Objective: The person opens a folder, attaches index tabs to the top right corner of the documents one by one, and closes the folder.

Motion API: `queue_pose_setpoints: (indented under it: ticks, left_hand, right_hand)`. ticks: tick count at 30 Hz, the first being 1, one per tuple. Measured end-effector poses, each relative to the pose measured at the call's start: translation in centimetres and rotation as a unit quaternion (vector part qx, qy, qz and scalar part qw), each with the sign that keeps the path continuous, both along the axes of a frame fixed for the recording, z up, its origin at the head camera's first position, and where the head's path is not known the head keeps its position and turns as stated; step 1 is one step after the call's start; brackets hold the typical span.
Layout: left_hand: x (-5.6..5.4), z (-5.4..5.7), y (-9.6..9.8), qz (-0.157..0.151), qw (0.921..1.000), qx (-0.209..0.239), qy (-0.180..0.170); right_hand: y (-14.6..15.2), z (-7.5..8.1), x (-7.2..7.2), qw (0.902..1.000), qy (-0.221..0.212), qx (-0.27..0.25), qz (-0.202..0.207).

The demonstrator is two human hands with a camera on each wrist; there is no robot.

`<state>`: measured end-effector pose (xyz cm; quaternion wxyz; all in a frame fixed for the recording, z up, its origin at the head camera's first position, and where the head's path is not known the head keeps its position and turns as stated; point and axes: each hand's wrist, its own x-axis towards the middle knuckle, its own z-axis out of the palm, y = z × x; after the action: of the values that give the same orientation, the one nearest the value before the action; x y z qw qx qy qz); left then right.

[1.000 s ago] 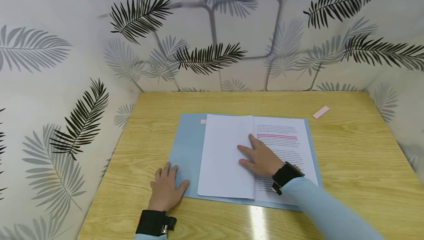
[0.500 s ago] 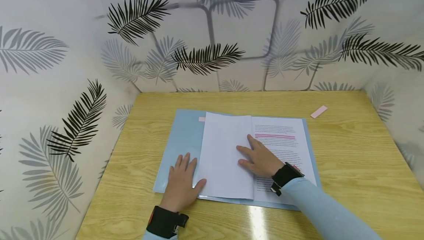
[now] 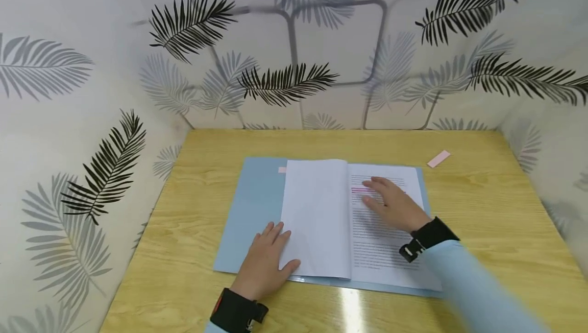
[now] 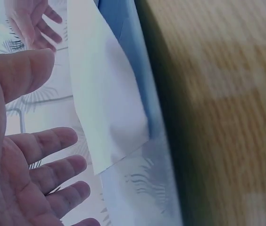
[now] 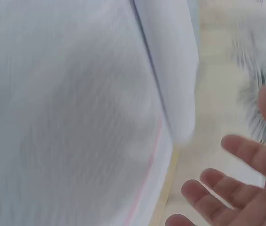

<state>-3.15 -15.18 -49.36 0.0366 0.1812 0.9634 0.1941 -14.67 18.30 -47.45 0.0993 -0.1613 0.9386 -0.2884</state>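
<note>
A light blue folder lies spread on the table, holding a stack of paper turned to a blank left page and a printed right page. Pink highlighter lines cross the printed text near its top. My left hand lies with fingers spread at the lower left, over the folder and the blank page's edge. In the left wrist view that page's corner lifts a little. Above the printed page is my right hand, fingers extended and holding nothing; the right wrist view is blurred.
A pink paper strip lies on the wooden table at the back right. A small pink tab shows on the folder beside the blank page. Walls with a leaf pattern enclose the table's back and sides.
My right hand has left the middle fold and moved right, over the printed text. The left hand has slid right, from the folder's outer edge to the blank page's edge.
</note>
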Motion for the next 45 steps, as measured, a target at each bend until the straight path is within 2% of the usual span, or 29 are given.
queue_pose_setpoints:
  ticks: [3,5,10,12,15,19,26,32,39,45]
  left_hand:
    - [0.4,-0.2,-0.3,0.004,0.9999,0.0,-0.009]
    - [0.5,-0.4,-0.5,0.011,0.9999,-0.003,-0.007]
    - [0.6,-0.3,-0.7,0.01,0.9996,0.013,0.025]
    - [0.6,-0.3,-0.7,0.009,0.9993,0.018,0.033]
    - [0.7,-0.2,-0.7,0.013,0.9991,0.02,0.036]
    - [1.1,-0.2,-0.6,0.019,0.9989,0.025,0.034]
    - [1.4,-0.3,-0.6,0.017,0.999,0.027,0.03]
    - [1.0,-0.1,-0.5,0.01,0.9992,0.027,0.027]
    - [0.7,-0.1,-0.2,0.016,0.999,0.029,0.032]
    - [0.6,-0.1,-0.2,0.023,0.9984,0.039,0.035]
  right_hand:
    - [3.2,0.3,-1.6,0.9976,-0.013,-0.008,-0.068]
    - [5.5,0.2,-2.7,0.992,-0.018,-0.011,-0.124]
    - [10.5,-0.7,-5.0,0.9668,-0.011,0.011,-0.255]
    - [11.7,-1.2,-5.7,0.957,-0.023,0.015,-0.289]
    - [12.7,-1.9,-6.7,0.9472,-0.047,0.02,-0.316]
    - [13.1,-3.0,-8.1,0.9444,-0.063,0.02,-0.322]
    - [14.5,-4.6,-9.9,0.9542,-0.056,0.064,-0.287]
    - [16.6,-5.6,-11.1,0.9659,-0.041,0.079,-0.243]
    - [17.0,-4.9,-11.5,0.9676,-0.05,0.086,-0.232]
    - [16.9,-4.5,-11.7,0.9637,-0.028,0.08,-0.253]
